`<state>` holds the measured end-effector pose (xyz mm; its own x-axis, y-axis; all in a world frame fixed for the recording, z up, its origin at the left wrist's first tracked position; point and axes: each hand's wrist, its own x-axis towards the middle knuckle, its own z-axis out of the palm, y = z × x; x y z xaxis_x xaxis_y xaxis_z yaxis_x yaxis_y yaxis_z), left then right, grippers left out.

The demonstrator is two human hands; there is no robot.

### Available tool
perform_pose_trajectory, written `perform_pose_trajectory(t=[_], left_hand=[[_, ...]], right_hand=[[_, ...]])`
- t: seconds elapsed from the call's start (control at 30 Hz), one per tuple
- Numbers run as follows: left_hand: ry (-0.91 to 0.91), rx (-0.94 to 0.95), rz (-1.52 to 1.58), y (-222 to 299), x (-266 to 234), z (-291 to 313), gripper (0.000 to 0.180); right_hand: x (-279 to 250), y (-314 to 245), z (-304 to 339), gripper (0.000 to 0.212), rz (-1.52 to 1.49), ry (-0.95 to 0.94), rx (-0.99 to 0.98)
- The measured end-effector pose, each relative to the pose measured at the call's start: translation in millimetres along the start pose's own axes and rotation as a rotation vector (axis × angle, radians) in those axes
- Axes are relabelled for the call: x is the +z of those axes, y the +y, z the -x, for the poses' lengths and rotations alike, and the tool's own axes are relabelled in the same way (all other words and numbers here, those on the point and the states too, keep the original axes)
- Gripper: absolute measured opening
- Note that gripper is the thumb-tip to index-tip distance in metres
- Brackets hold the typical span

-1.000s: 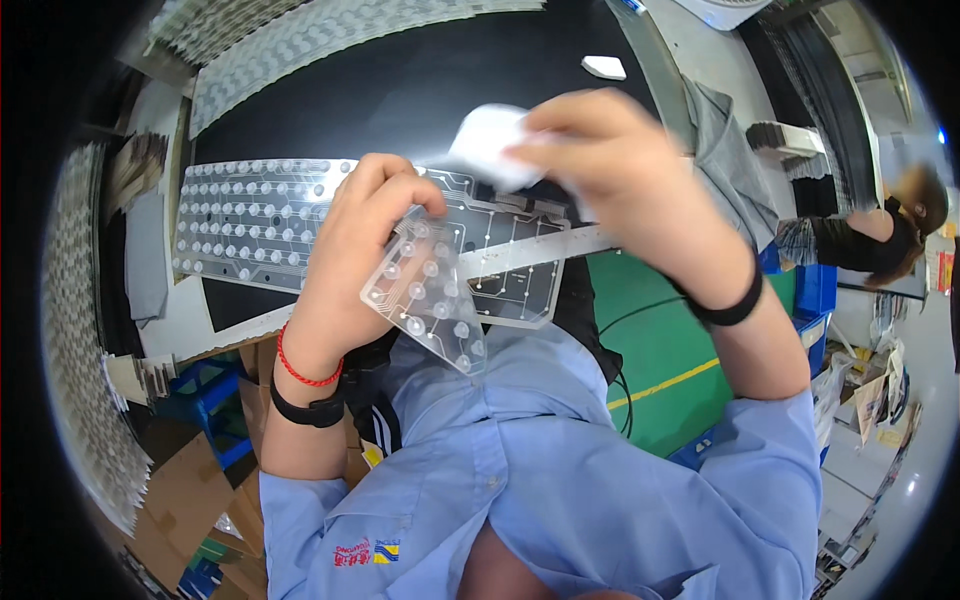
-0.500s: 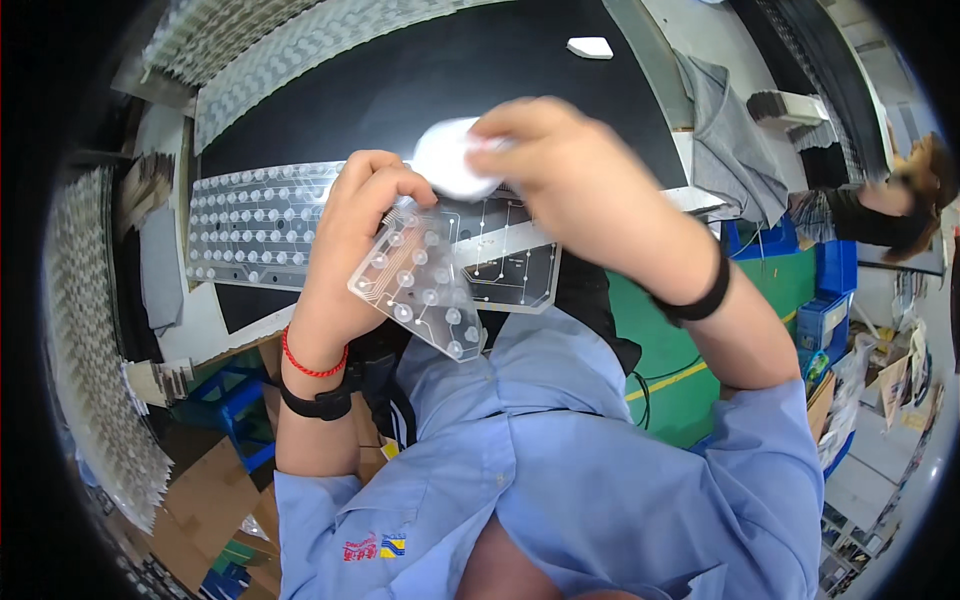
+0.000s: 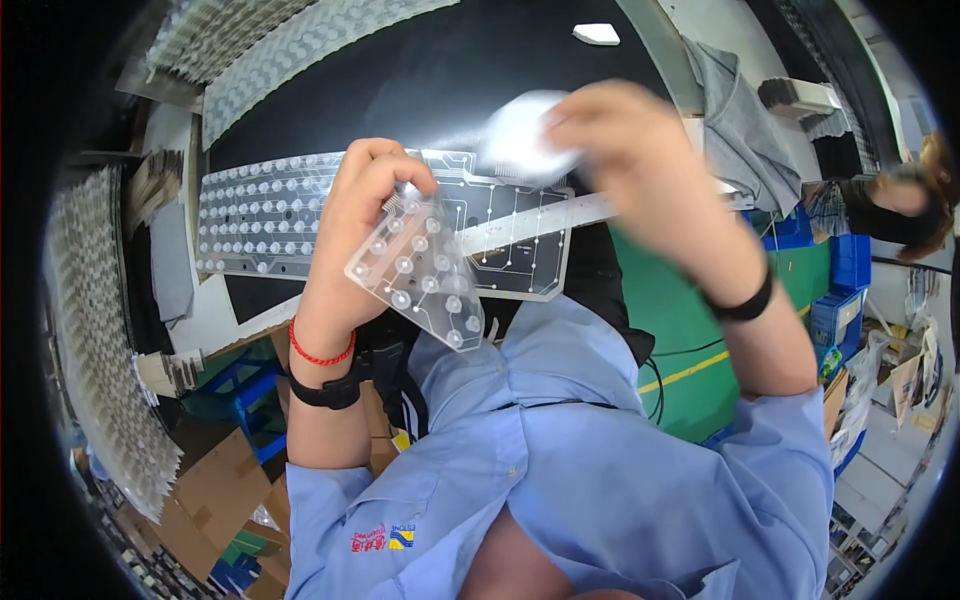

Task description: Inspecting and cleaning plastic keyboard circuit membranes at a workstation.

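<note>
My left hand [image 3: 352, 232] grips a small clear rubber sheet studded with domes [image 3: 422, 270], held tilted above the table edge. My right hand [image 3: 625, 160] is blurred by motion and pinches a white cloth [image 3: 520, 135] just above and to the right of that sheet. Under both hands a long transparent keyboard membrane with domes and printed traces [image 3: 260, 215] lies flat on the black table [image 3: 400, 80]. A red cord and a black band circle my left wrist; a black band circles my right.
Stacks of dome sheets [image 3: 90, 350] line the left side and the far edge [image 3: 270, 40]. A small white block [image 3: 597, 34] lies far back on the table. A grey garment [image 3: 740, 130] hangs at right, and another person [image 3: 900, 205] sits beyond it. Cardboard boxes [image 3: 210, 490] stand below left.
My right hand with the white cloth has swung up and to the right, off the small sheet. My left hand keeps hold of the dome sheet, tilted a little differently.
</note>
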<state>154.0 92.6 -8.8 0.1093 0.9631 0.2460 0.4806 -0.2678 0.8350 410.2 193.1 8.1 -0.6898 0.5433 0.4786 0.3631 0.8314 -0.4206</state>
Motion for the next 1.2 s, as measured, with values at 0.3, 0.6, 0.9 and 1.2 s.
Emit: perform_pose_trajectory(t=[0.3, 0.6, 0.9, 1.2], left_hand=[[0.023, -0.016, 0.022, -3, 1, 5, 0.026], [0.016, 0.0, -0.014, -6, -2, 5, 0.025], [0.005, 0.062, -0.038, -3, 1, 5, 0.039], [0.153, -0.029, 0.227, -6, 5, 14, 0.061]], right_hand=[[-78, 6, 12, 0.023, -0.025, -0.415, 0.147], [-9, -18, 16, 0.04, 0.016, -0.339, -0.019], [-61, 3, 19, 0.017, 0.263, 0.092, 0.295], [10, -60, 72, 0.035, -0.708, 0.065, 0.577]])
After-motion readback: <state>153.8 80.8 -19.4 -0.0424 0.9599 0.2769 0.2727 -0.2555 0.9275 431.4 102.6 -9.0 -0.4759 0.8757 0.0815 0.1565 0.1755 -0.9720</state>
